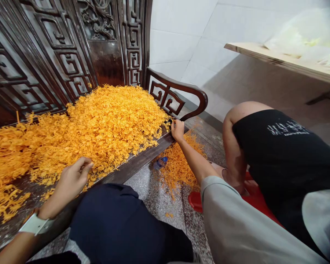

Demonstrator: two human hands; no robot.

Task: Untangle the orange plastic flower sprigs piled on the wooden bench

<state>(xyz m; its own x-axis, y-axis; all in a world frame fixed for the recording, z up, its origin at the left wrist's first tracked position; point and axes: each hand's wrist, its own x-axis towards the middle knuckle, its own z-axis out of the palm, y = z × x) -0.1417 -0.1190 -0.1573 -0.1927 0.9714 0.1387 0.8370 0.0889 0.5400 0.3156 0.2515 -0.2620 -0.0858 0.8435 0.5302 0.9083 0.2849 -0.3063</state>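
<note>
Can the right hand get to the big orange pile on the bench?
Probably yes. The right hand is by the end of the bench, close to the orange pile's edge, and nothing seems to block the way.

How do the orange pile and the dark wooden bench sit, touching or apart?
Touching: the head view shows the orange pile lying spread directly on the dark wooden bench.

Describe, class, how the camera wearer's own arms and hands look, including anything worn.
The left hand and right hand wear no gloves. A pale strap circles the left wrist, with something brownish at its edge. A loose, plain grey-green sleeve leaves the right forearm bare; no left sleeve shows.
</note>
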